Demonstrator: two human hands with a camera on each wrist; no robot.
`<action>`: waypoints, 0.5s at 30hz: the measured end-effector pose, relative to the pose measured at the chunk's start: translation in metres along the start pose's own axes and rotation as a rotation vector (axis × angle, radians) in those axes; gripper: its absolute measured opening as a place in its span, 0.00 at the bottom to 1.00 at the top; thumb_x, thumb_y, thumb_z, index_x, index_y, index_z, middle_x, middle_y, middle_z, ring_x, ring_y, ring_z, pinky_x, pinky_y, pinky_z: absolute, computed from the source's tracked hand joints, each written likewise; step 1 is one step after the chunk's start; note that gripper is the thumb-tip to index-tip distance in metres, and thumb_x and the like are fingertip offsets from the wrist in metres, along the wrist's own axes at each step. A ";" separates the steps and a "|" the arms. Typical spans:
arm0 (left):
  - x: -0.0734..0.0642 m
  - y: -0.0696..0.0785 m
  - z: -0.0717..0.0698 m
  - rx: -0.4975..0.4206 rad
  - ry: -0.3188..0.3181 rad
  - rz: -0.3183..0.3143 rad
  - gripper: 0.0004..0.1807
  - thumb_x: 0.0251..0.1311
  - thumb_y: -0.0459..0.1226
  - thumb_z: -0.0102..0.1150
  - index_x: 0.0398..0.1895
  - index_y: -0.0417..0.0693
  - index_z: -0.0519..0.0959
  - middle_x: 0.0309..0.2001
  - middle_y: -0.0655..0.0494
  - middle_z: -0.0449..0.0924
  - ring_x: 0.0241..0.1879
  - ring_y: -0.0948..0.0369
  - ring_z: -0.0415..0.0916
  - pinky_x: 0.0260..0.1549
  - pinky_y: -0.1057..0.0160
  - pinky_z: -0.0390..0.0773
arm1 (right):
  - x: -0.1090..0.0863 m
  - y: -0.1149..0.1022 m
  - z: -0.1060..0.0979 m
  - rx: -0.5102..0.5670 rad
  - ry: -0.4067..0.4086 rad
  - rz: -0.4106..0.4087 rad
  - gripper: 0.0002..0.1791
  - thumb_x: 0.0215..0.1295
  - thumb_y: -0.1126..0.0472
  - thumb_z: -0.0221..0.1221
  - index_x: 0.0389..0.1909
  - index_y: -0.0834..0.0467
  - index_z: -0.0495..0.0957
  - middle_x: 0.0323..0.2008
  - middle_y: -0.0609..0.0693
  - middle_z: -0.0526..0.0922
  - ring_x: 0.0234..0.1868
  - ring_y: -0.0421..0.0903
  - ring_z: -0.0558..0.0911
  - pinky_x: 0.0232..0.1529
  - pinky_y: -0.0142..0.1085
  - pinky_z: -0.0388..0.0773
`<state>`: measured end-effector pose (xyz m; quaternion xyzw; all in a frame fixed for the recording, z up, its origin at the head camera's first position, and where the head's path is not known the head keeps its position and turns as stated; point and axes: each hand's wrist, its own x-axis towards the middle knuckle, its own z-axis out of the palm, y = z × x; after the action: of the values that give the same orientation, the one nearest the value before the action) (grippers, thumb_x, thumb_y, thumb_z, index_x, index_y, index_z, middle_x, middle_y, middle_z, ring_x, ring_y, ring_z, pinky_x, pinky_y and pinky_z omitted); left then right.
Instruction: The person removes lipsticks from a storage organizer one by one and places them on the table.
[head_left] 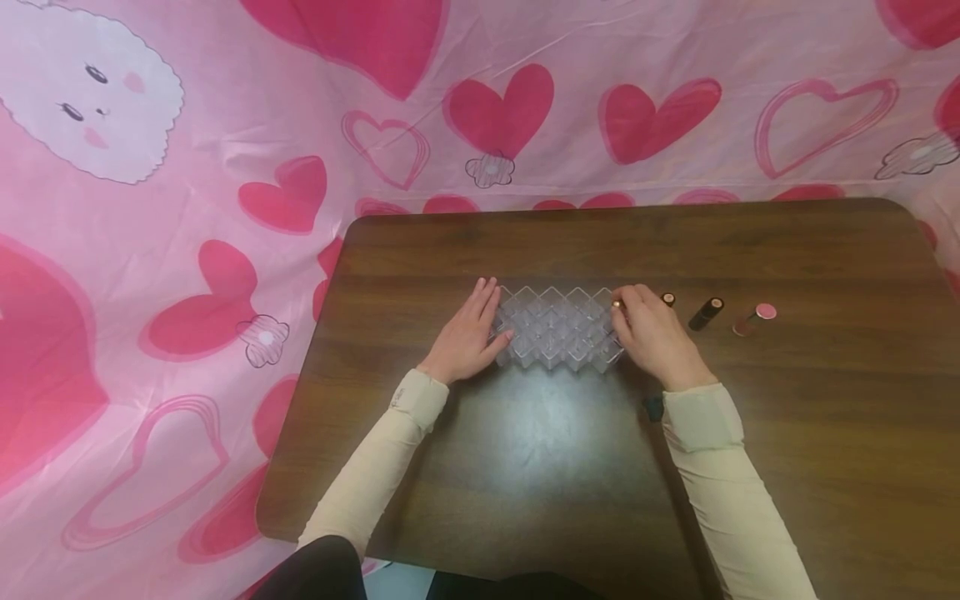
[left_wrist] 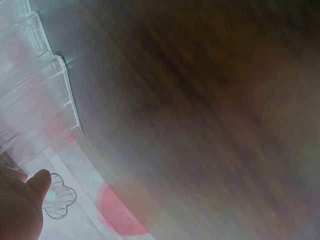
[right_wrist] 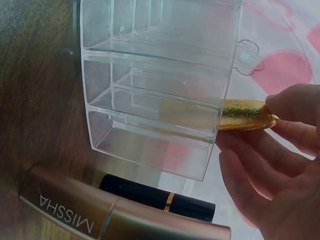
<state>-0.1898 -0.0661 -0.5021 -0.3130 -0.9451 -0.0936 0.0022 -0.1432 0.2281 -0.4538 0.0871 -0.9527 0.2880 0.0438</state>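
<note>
A clear plastic lipstick organizer (head_left: 553,329) with rows of diamond-shaped compartments stands on the table. My left hand (head_left: 467,333) lies along its left side, fingers straight and thumb over the near edge; the left wrist view shows the thumb beside the clear organizer wall (left_wrist: 35,85). At the organizer's right end, my right hand (head_left: 651,335) pinches the end of a gold lipstick tube (right_wrist: 246,115) between thumb and fingers. The tube's other part sits inside an end compartment, seen blurred through the clear walls.
Right of the organizer stand a black lipstick tube (head_left: 707,314) and a clear tube with a pink cap (head_left: 756,318). In the right wrist view, a rose-gold MISSHA tube (right_wrist: 125,207) stands near the organizer. The brown table (head_left: 480,483) meets a pink heart-print cloth (head_left: 570,50) behind.
</note>
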 end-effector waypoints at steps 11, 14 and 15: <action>0.000 -0.001 0.001 -0.003 0.009 0.008 0.42 0.61 0.61 0.27 0.70 0.44 0.39 0.72 0.50 0.36 0.71 0.58 0.28 0.67 0.61 0.42 | -0.002 0.002 -0.001 0.025 -0.030 0.017 0.17 0.57 0.66 0.55 0.48 0.65 0.69 0.44 0.61 0.71 0.41 0.57 0.74 0.43 0.53 0.72; 0.000 -0.001 0.001 -0.004 0.011 0.008 0.42 0.61 0.61 0.27 0.70 0.44 0.39 0.72 0.51 0.35 0.71 0.58 0.29 0.67 0.61 0.42 | -0.002 0.002 -0.001 0.021 -0.021 0.016 0.17 0.55 0.68 0.55 0.47 0.65 0.70 0.43 0.61 0.72 0.42 0.57 0.74 0.44 0.53 0.71; 0.000 -0.001 0.001 -0.004 0.011 0.008 0.42 0.61 0.61 0.27 0.70 0.44 0.40 0.72 0.51 0.34 0.71 0.58 0.29 0.67 0.61 0.42 | -0.002 0.002 -0.001 0.020 -0.021 0.017 0.17 0.55 0.68 0.55 0.47 0.66 0.70 0.43 0.61 0.72 0.42 0.58 0.74 0.44 0.53 0.71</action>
<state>-0.1905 -0.0662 -0.5033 -0.3161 -0.9437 -0.0974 0.0070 -0.1414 0.2305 -0.4543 0.0825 -0.9508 0.2969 0.0307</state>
